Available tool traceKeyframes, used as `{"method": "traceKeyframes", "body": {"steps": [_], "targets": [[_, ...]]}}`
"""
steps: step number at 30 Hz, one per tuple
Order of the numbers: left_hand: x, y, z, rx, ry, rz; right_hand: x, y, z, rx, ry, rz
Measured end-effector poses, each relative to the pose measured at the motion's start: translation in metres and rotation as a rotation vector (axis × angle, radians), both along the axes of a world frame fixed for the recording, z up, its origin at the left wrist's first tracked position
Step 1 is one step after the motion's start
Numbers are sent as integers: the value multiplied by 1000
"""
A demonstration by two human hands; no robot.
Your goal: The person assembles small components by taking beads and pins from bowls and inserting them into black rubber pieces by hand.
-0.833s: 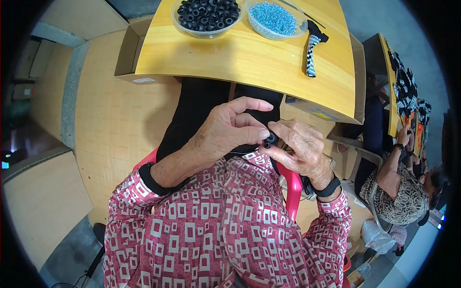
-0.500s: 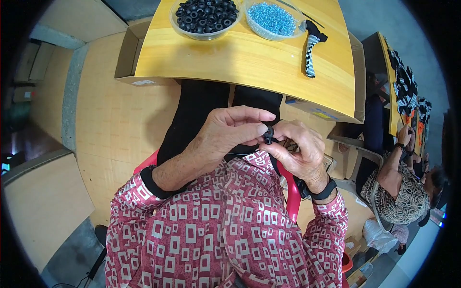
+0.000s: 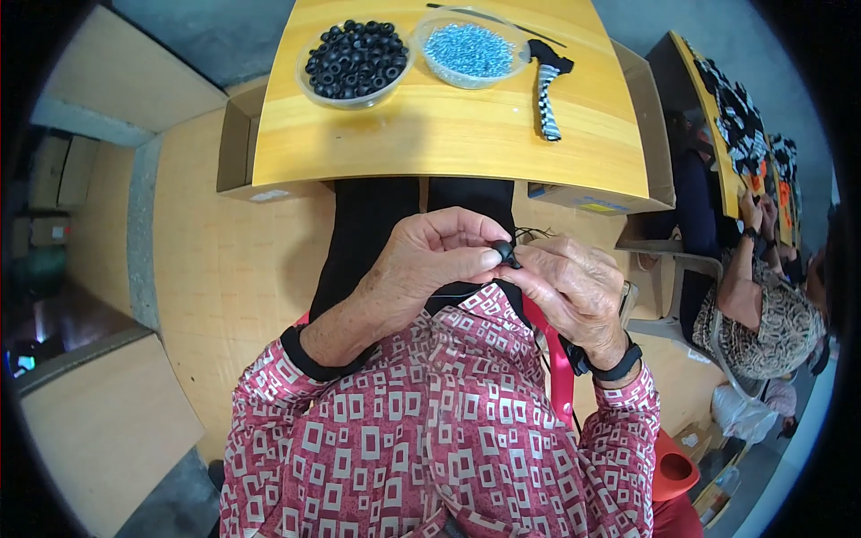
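Over my lap, just short of the table edge, my left hand pinches a small round black bead between thumb and fingertips. My right hand meets it from the other side, its thumb and fingers closed at the bead's lower right. A thin dark piece shows by those fingertips; whether it belongs to the bead I cannot tell. On the table, a clear bowl holds many similar black beads with holes. Beside it, another clear bowl contains tiny blue beads.
A black-and-white striped fabric piece with a black end lies right of the bowls. Behind them rests a thin dark stick. Cardboard boxes flank the table. At the right, another person works at a table with striped fabric pieces.
My right fingers have closed in tighter beside the black bead, which has turned so its rounded side shows. The view has shifted, so the table and bowls sit lower and further left.
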State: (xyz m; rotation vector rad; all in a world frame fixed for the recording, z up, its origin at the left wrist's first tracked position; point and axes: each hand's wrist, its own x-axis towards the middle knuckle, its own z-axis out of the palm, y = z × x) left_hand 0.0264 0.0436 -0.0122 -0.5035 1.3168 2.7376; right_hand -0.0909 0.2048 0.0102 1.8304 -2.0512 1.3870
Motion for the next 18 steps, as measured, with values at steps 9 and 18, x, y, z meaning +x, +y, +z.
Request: {"method": "traceKeyframes", "body": {"steps": [9,18], "targets": [[-2,11,0,-54,119,-44,11,19,11,26,51,-101],[-3,23,6,42,161,-61,14,35,19,7,-7,-160]]}}
